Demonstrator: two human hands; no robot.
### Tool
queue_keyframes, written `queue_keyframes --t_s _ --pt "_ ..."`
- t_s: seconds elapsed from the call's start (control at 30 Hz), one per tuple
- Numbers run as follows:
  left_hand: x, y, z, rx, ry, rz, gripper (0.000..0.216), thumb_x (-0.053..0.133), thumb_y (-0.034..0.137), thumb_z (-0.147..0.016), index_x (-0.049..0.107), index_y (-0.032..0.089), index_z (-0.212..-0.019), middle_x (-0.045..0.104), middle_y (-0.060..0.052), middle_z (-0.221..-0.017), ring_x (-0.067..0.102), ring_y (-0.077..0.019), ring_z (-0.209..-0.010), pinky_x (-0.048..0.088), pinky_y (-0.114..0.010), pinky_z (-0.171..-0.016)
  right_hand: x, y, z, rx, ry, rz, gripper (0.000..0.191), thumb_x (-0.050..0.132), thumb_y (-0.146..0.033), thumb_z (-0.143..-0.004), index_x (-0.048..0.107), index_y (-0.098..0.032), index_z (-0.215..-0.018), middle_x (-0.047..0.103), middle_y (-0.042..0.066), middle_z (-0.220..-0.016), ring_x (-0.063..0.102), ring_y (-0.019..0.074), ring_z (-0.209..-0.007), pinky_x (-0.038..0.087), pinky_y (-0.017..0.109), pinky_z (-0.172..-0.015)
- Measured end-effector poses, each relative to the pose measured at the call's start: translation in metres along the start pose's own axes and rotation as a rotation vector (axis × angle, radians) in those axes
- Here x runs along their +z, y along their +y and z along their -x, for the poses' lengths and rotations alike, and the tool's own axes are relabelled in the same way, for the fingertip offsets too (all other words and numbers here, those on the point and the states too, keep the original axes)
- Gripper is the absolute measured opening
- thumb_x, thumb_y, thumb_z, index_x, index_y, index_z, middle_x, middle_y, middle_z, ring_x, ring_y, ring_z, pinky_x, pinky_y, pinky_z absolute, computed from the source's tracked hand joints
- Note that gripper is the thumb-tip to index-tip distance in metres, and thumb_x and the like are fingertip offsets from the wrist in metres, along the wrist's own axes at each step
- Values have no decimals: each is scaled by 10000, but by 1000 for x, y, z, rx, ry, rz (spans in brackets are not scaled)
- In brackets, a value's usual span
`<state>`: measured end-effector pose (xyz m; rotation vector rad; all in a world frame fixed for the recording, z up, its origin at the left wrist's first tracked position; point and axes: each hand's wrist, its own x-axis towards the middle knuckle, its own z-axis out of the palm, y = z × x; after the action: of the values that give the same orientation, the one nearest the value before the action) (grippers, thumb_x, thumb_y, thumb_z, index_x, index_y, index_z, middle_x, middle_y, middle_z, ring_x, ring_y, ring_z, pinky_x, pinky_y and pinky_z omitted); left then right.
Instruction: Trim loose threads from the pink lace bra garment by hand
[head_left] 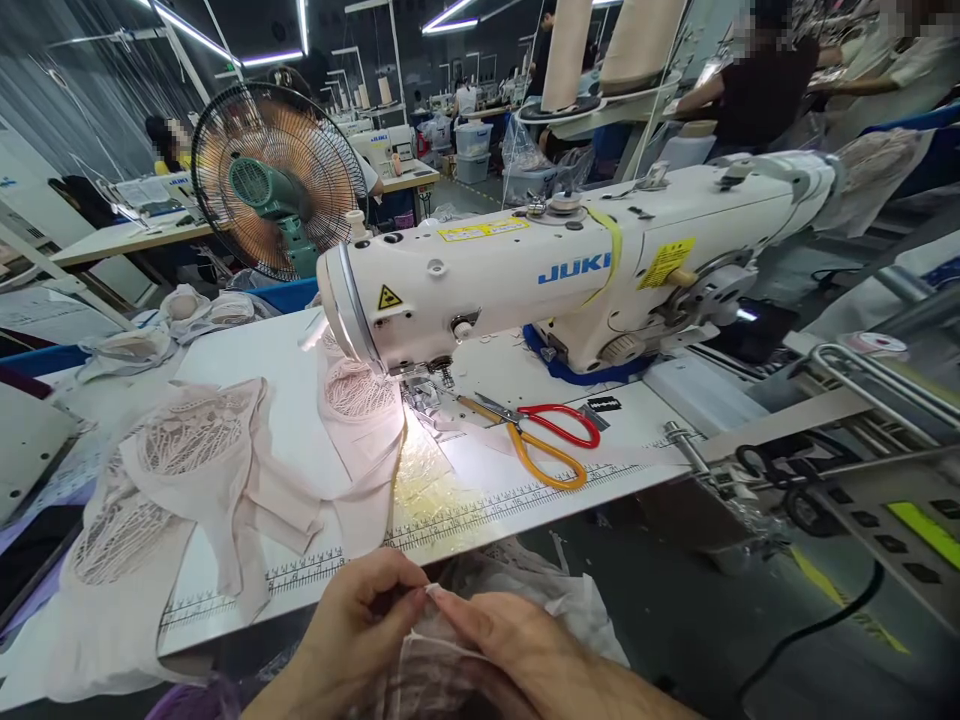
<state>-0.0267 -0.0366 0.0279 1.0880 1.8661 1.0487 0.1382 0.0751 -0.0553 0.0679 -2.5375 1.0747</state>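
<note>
Fabric (429,655) hangs between the left hand (367,603) and the right hand (521,628); each is narrow, pinching its pale edge, and the tips almost meet. To do this step well, I think I should pinch lightly and pull evenly, because such thin cloth could stretch or crease. Beyond both hands is the counter (289,410); on it, past the right hand, scissors (516,415) lie near the machine (491,295).
</note>
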Motion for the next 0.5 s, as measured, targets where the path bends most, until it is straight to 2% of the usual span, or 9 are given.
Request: queue_keyframes --t_s 0.1,0.23,0.37,0.5 --pt "0 1 -1 -1 -2 -19 214 556 275 -790 640 122 -668 568 -27 -613 518 -130 -585 411 -214 -545 -14 -14 -3 -67 52 -9 734 393 -222 -915 -24 -279 -1516 646 25 -821 628 206 -690 546 283 -595" --pt "-2 0 1 14 -7 -25 241 541 283 -816 688 128 -704 603 -40 -640 543 -136 -599 425 -225 -568 -30 -30 -6 13 39 80 647 316 -223 -972 -27 -286 -1517 661 38 -890 634 208 -775 562 302 -681" --pt "-6 1 2 -48 -86 5 254 552 319 -848 741 151 -818 660 -52 -726 601 -150 -675 451 -223 -621 -29 -30 -5 -14 9 92 665 315 -202 -961 -53 -275 -1509 657 48 -946 630 210 -787 560 316 -687" --pt "-9 4 1 -77 -135 4 249 552 311 -856 748 161 -891 704 -64 -807 642 -170 -764 474 -230 -694 -26 -26 -3 -6 -81 158 722 387 -145 -913 -16 -239 -1504 649 59 -921 613 219 -749 543 329 -667"
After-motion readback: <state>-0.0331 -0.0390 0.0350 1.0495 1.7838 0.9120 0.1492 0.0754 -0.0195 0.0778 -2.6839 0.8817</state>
